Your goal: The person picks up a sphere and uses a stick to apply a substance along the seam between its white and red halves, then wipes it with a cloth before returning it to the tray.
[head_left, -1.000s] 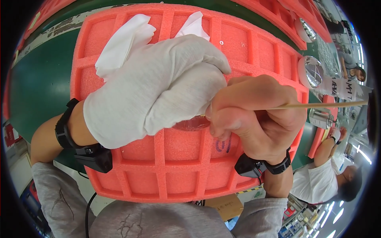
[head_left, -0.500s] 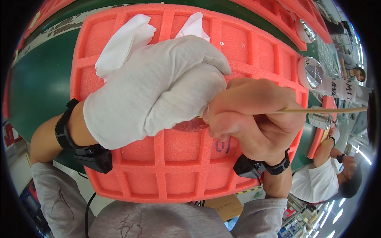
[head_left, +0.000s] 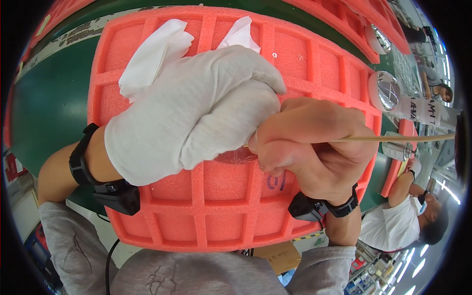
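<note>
My left hand (head_left: 206, 110), in a white cloth glove, is curled closed around a clear rounded piece (head_left: 236, 156); only the lower edge of that piece shows beneath the glove. Close against it, my bare right hand (head_left: 317, 142) pinches a thin wooden stick (head_left: 405, 138), which runs out to the right. The stick's working end is hidden by my fingers and the glove. Both hands are over a red foam tray (head_left: 199, 219) divided into square compartments. Folded white tissue (head_left: 156, 56) and a smaller white tissue (head_left: 240, 35) lie in its far compartments.
A green tabletop (head_left: 46, 98) extends left of the tray. At the right stand shiny dome-shaped pieces (head_left: 386, 91) and a clear bottle with a metal top (head_left: 397, 149). More red foam trays (head_left: 339, 27) lie at the back. A person in white (head_left: 396, 221) works at the right.
Almost nothing differs. Both hands keep their grip and place, with only a very slight shift of the right fingers at the glove.
</note>
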{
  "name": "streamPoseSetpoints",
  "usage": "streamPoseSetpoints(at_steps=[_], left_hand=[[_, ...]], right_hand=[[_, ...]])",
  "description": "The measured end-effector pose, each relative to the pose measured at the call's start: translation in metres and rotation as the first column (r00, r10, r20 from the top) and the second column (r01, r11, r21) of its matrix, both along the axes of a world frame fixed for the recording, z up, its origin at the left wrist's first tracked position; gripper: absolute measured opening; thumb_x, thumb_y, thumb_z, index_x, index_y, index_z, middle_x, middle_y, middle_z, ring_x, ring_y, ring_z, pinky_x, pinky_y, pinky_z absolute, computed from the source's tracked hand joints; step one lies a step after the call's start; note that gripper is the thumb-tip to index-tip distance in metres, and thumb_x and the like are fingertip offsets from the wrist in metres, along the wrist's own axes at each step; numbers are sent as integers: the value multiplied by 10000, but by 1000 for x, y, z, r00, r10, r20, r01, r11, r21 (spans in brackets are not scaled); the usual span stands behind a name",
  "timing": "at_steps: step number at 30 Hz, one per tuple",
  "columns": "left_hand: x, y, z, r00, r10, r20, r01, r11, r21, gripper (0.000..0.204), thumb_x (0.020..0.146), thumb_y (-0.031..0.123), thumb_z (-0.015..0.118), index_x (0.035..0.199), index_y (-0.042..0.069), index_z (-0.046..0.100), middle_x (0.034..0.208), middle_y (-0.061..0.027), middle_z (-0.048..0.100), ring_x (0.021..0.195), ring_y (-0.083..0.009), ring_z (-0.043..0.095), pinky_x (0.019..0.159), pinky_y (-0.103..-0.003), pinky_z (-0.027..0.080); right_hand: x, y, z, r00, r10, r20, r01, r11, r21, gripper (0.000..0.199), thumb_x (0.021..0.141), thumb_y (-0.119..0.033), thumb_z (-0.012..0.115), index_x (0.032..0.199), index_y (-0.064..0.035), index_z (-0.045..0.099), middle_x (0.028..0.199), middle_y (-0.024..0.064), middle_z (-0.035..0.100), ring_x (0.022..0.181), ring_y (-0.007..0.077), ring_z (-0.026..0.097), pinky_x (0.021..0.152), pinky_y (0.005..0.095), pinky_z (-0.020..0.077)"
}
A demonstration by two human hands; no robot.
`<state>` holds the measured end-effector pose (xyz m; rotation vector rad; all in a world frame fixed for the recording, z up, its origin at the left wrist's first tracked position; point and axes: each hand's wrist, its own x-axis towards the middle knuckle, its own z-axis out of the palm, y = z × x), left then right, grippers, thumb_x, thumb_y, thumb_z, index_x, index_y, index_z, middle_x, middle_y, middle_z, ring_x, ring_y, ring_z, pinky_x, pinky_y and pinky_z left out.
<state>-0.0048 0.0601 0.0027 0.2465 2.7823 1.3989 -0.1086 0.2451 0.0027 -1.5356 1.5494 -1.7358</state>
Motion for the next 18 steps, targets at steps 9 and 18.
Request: streamPoseSetpoints(at_steps=[9,18], left_hand=[[-2,0,0,1000,1,2,-1,1000,-4,320,966,181,400,1122,13,624,1114,-76,639,1033,-215,608,1115,-380,234],[-5,2,2,1000,-4,0,4,1000,-8,327,969,185,397,1134,12,620,1115,-75,638,1035,-213,608,1115,-377,234]], right_hand=[[1,1,1,1000,-13,21,12,1000,28,45,848,82,676,861,93,634,698,170,678,486,153,601,485,262,497],[-2,0,1,998,28,49,-29,1000,5,55,867,60,679,870,90,634,704,163,679,496,151,601,505,262,498]])
